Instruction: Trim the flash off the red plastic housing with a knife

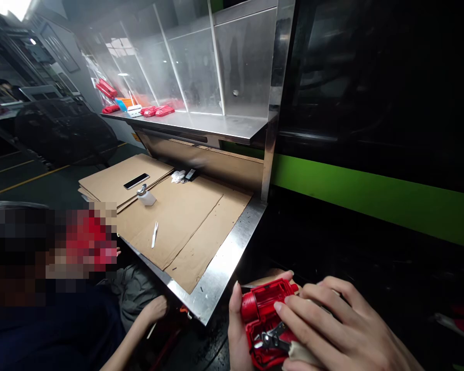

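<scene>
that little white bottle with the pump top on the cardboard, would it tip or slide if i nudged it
The white bottle looks small and squat, so a low nudge would probably slide it across the cardboard rather than topple it. It seems to be light plastic, so it likely moves easily. A push high up at the metal pump top could tip it, since that part is narrow.

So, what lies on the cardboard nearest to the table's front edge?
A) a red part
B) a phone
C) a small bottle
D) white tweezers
D: the white tweezers lie alone on the cardboard, nearer the table's front edge than the bottle or the phone.
</scene>
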`<state>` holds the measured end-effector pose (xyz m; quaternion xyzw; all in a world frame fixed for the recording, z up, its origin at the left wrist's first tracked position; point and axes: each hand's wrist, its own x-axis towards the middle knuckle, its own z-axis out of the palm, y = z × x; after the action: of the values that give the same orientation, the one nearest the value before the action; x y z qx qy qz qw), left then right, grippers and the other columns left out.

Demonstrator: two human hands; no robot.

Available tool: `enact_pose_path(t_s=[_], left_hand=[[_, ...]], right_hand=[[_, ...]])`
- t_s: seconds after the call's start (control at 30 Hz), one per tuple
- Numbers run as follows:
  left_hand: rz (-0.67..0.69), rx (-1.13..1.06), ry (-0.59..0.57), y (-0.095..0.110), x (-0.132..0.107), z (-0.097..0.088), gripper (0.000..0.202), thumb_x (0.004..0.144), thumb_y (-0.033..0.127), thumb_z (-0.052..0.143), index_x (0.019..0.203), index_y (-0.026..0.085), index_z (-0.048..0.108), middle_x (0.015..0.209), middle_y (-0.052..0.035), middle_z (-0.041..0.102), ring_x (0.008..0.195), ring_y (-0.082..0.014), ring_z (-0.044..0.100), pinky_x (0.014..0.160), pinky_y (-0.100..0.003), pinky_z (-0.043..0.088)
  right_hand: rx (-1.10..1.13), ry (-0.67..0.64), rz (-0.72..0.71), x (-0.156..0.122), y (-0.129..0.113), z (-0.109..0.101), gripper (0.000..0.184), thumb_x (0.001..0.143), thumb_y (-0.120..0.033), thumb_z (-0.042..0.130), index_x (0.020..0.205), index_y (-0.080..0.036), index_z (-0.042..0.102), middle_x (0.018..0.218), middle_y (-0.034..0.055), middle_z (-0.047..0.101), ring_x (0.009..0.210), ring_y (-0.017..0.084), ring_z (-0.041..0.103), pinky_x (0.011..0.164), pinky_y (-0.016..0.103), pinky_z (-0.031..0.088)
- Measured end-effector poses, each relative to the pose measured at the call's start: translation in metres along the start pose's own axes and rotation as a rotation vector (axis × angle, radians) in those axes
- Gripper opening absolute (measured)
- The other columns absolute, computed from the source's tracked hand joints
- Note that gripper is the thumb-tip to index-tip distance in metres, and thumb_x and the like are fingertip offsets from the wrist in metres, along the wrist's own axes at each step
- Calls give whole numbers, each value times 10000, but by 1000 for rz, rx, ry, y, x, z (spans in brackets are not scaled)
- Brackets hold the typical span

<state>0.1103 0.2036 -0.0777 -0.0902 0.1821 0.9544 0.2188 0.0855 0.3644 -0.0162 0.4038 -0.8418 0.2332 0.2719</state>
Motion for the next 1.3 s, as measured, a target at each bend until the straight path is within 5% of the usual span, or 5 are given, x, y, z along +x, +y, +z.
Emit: enact_pose_path(t_s=[0.57,0.77,1.0,1.2,1.3], left_hand=[[-55,-90,17,-1,0,-4,718,966,591,163,1430,191,536,1190,-81,708,1283,-453,516,906,-591,488],[-152,-84,-22,-4,4,-1,779,861,716,540,1322,92,609,1048,-184,716,1050,-351,667,862,-426,552],[-184,-87,-117,-13,12,-1,816,862,736,524,1211,12,662,906,-139,702,868,-235,661,785,-299,497],[-74,-212,-190,-12,14,6,850,955,688,281,1309,-12,607,1097,-205,707,1108,-301,643,1046,-382,413],[-7,8,-65,-7,14,10,902,930,745,174,1331,61,605,1157,-206,689,1168,-360,612,1089,-495,387]], right_hand=[[-48,-8,-38,5,-2,-3,296,1035,-357,494,1053,-190,738,940,-9,772,923,166,670,931,382,427],[-90,-50,-87,2,4,0,294,1028,-350,491,983,-197,739,926,-21,759,929,176,666,880,399,421],[-58,-57,-131,0,-2,0,318,1016,-142,434,878,-154,721,772,-37,702,698,101,604,732,355,398],[-66,-63,-17,-10,8,-10,283,1016,-356,512,1003,-173,727,843,4,715,817,174,638,787,353,441],[-37,-63,24,-16,8,-14,334,968,-481,580,1083,-185,685,988,23,717,944,180,645,861,294,479]])
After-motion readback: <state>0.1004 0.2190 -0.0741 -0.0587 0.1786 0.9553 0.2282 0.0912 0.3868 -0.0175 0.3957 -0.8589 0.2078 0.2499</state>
